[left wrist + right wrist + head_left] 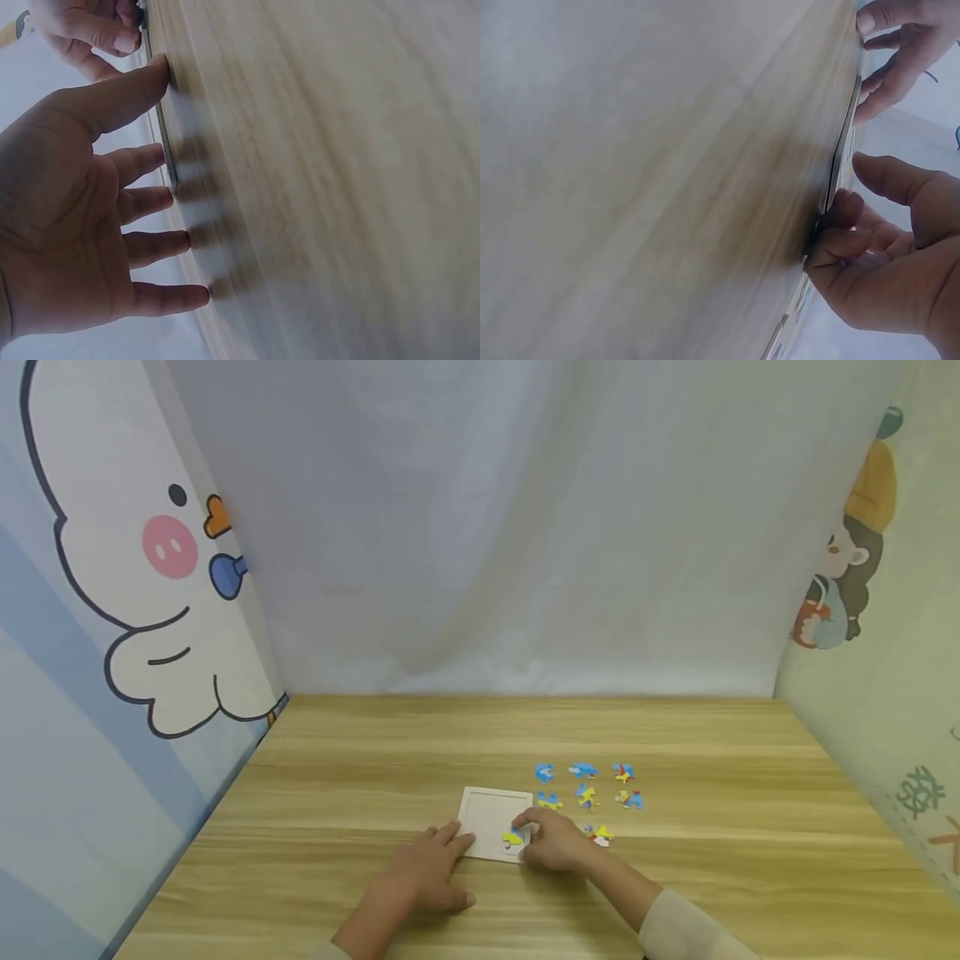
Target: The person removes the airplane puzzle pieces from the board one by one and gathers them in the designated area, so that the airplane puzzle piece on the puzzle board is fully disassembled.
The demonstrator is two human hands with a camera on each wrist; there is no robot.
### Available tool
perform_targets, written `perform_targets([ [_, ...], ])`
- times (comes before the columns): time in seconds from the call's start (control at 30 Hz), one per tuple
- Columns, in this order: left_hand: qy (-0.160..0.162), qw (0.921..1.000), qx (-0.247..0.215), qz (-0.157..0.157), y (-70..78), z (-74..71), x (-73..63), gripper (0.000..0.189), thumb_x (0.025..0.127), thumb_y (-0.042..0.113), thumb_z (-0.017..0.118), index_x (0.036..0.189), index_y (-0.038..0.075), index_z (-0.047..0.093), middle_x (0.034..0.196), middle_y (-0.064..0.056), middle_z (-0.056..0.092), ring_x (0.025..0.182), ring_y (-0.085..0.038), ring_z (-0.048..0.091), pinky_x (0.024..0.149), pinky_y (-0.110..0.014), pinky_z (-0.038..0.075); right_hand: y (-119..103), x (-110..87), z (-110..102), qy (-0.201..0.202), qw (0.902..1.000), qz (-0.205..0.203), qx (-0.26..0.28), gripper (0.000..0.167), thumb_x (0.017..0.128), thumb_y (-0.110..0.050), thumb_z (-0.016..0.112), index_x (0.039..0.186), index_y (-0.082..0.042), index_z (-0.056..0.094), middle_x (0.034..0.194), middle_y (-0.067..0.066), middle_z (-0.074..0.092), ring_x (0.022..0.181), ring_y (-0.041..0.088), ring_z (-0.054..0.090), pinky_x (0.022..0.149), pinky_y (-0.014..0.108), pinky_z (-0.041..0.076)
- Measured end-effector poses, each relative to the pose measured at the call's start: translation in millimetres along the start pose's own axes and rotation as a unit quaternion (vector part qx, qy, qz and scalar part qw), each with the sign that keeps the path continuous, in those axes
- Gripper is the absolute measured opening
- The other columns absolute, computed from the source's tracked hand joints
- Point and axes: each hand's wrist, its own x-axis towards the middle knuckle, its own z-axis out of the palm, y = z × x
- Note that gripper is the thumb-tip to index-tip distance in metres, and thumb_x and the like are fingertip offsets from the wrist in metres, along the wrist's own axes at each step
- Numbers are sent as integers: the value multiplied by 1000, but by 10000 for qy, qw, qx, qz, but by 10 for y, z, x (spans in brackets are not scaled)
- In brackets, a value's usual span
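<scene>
A pale square puzzle tray (483, 810) lies flat on the table. In its lower right corner sits a yellow, blue and white jigsaw piece (513, 838). My right hand (555, 842) bends over that corner, index finger and thumb at the edges of the piece. The right wrist view shows this hand (889, 262) with its other fingers curled against the tray's side. At the tray's left edge rests my left hand (423, 868), fingers spread and thumb held apart. Its fingertips touch down at the tray and table in the left wrist view, the palm (67, 217) raised.
Several loose jigsaw pieces stand in rows right of the tray, among them a blue one (544, 772), a yellow and blue one (587, 796) and one beside the right wrist (599, 836). Behind the wooden table (360, 760) hangs a pale curtain (487, 527); printed walls flank it.
</scene>
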Motion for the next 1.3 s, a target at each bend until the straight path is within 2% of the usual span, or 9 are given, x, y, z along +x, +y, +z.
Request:
perform_targets([
  [0.13,18,10000,-28,-20,16,21,12,74,74,46,71,136,12,47,143,-13,36,126,-43,35,89,-62,35,36,-3,-9,207,9995,-243,36,32,76,2,67,107,-1,62,61,1,51,51,11,45,48,25,39],
  [0.3,73,10000,-28,-36,29,34,17,74,74,45,72,135,11,48,142,-14,37,125,-44,35,91,-61,35,42,4,10,513,9976,-471,28,26,76,2,67,100,-6,61,70,1,52,60,14,49,52,29,42],
  [0.47,103,9999,-14,-59,45,9,-7,74,74,44,71,135,11,48,141,-15,37,124,-44,36,90,-61,36,29,32,8,545,9956,-763,-23,25,76,7,64,96,-7,58,76,3,55,67,15,51,56,28,45],
  [0.67,-206,9996,-93,-161,55,19,-9,73,79,44,66,140,11,41,146,-15,31,129,-43,28,92,-64,32,-13,11,-54,623,9952,-657,362,22,80,9,59,97,-5,60,73,2,56,62,14,51,52,26,43],
  [0.77,-330,9990,-198,-208,63,26,-13,73,82,43,64,142,11,38,148,-15,27,131,-43,24,92,-65,30,-32,-5,-82,610,9950,-565,559,21,80,8,59,97,-5,61,72,2,55,61,14,50,51,25,42],
  [1.1,-347,9986,-286,-292,71,30,-17,74,82,44,64,143,13,37,149,-13,25,132,-42,22,93,-65,29,-76,-34,-148,380,9939,-709,758,20,81,9,57,98,0,62,71,4,56,60,13,50,50,22,41],
  [1.3,-328,9987,-272,-283,50,65,5,74,82,44,64,143,13,37,149,-13,25,132,-42,22,93,-65,28,-4,-128,-263,230,9922,-862,867,21,81,8,56,100,2,62,74,4,56,65,15,51,55,22,43],
])
